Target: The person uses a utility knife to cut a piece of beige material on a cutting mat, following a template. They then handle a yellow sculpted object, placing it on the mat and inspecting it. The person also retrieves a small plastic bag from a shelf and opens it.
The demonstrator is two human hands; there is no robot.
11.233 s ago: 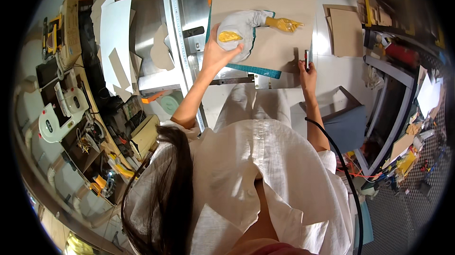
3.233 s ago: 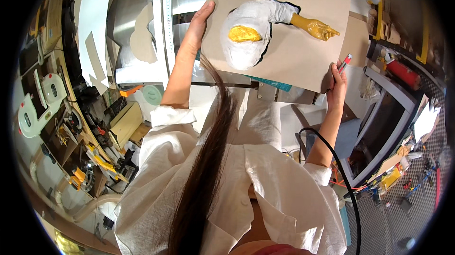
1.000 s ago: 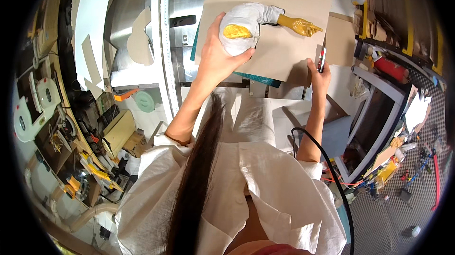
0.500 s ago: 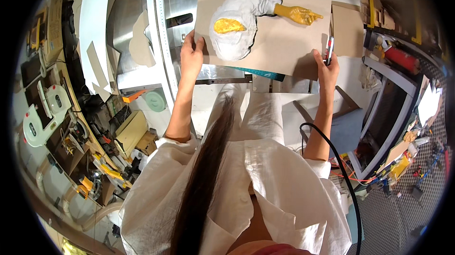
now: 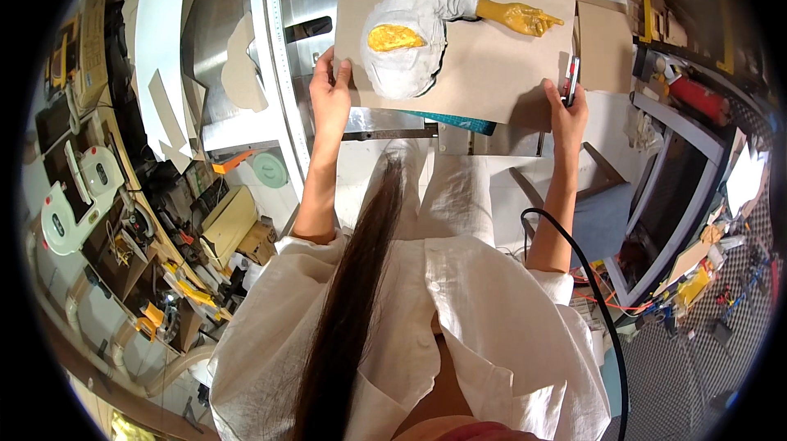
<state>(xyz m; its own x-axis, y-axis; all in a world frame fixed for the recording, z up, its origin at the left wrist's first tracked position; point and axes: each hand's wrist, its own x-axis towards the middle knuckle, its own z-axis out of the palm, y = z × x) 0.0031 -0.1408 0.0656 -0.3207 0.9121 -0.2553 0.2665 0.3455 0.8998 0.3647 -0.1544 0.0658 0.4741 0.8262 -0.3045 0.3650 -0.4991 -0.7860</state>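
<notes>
One person's left hand (image 5: 330, 97) pinches probably stiff, light cardboard (image 5: 504, 72), best held by opposite edges, while the right hand (image 5: 567, 115) grips a slim tool (image 5: 572, 80).

I find the work area brightly lit; I cannot place the source. Glare streaks the metal tabletop (image 5: 220, 11). A soft shadow darkens the cardboard sheet (image 5: 504, 72) beside the right hand (image 5: 566, 113). Both hands read acceptably sharp. Toward the rim I note dimmer, softer detail, the ruled rail (image 5: 276, 47) bowed, and black corners enclosing the circular view.
</notes>
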